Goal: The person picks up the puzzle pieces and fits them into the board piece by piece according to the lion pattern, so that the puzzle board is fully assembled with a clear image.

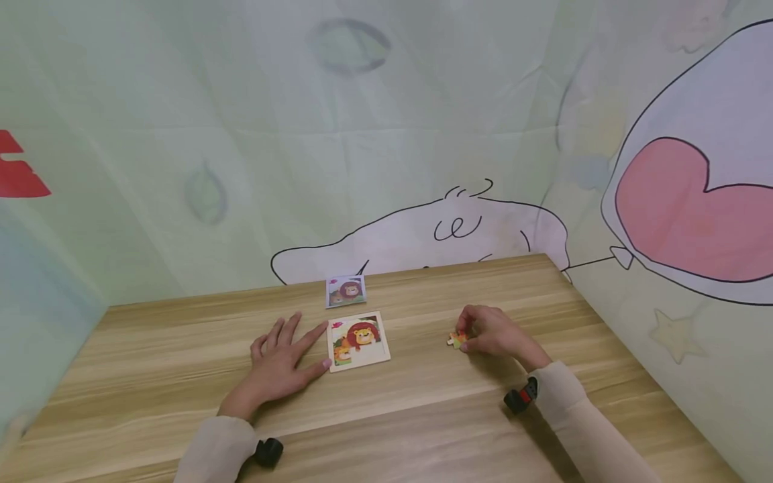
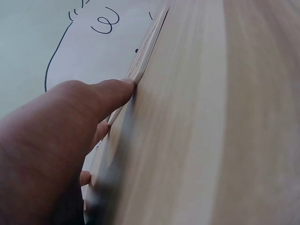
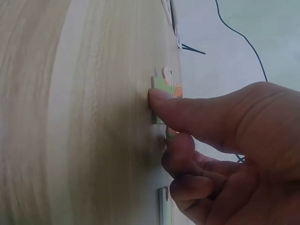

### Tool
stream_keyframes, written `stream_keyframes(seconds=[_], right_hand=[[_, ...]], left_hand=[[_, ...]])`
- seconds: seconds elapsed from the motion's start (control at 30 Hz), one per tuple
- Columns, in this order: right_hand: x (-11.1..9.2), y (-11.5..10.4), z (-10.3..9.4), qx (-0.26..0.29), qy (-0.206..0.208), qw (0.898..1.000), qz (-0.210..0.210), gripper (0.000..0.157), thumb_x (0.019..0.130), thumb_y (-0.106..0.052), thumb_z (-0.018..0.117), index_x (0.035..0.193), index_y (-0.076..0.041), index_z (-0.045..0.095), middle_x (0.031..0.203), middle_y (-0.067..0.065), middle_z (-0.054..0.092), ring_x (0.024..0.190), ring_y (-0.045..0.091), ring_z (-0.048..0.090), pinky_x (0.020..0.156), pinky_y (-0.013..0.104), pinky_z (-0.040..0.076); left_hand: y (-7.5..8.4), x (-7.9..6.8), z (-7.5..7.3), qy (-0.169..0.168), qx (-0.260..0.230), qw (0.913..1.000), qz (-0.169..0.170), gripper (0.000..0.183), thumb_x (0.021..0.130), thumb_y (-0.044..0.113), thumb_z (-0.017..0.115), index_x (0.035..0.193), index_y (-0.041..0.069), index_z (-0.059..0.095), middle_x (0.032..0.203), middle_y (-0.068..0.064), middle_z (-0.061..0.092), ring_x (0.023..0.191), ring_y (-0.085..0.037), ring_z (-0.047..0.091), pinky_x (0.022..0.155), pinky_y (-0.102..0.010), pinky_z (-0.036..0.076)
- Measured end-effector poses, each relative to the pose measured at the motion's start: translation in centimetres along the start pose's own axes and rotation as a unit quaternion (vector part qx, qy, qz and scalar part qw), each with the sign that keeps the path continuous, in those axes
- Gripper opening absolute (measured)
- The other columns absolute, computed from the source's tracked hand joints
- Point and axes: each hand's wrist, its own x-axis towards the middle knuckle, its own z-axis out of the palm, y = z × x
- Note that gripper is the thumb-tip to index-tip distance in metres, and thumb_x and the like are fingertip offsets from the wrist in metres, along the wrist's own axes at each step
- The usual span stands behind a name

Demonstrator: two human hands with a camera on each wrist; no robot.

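Observation:
A square puzzle board [image 1: 362,366] with a pale wooden rim lies on the table, showing a lion picture with a bare patch at its lower right. My left hand [image 1: 280,365] rests flat beside it, fingers spread, with the thumb and index fingertips at its left edge. In the left wrist view the thumb [image 2: 112,93] touches the board's side. Right of the board, my right hand [image 1: 490,330] pinches a small green and orange puzzle piece [image 3: 161,84] between thumb and fingers, close over the table. Part of that piece is hidden by the fingers.
Behind the board lies a square card [image 1: 346,292] with a similar lion picture. Another flat puzzle piece [image 3: 165,206] sits under the right hand's curled fingers in the right wrist view. The wooden table [image 1: 181,349] ends at a printed cloth backdrop [image 1: 253,168].

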Motion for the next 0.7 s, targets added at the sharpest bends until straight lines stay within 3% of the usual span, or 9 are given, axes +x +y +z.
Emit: stream_keyframes(seconds=[0.2,0.47,0.7], right_hand=[[0.00,0.00,0.09,0.017,0.021,1.000,0.008,0.026,0.083,-0.005,0.089,0.097,-0.011,0.068,0.096,0.004,0.072,0.092,0.018,0.059,0.086,0.036,0.045],[0.14,-0.39,0.03,0.051,0.052,0.997,0.023,0.012,0.090,-0.005,0.083,0.091,-0.010,0.073,0.090,0.003,0.074,0.081,0.015,0.060,0.073,0.029,0.047],[0.55,-0.83,0.39,0.092,0.057,0.994,0.026,0.007,0.092,-0.006,0.082,0.094,-0.010,0.076,0.090,0.003,0.075,0.082,0.013,0.063,0.075,0.027,0.049]], left_hand=[[-0.10,0.02,0.03,-0.001,0.001,1.0000,0.000,0.078,0.099,0.060,0.064,0.166,0.027,0.043,0.178,-0.028,0.014,0.161,-0.062,0.006,0.117,-0.080,0.004],[-0.08,0.03,0.00,-0.001,0.001,1.0000,-0.002,0.078,0.099,0.061,0.064,0.166,0.027,0.042,0.178,-0.028,0.014,0.162,-0.061,0.005,0.117,-0.080,0.004],[-0.06,0.07,-0.05,-0.002,-0.001,1.0000,-0.002,0.078,0.099,0.061,0.063,0.166,0.027,0.042,0.179,-0.028,0.013,0.162,-0.061,0.004,0.117,-0.081,0.003]])
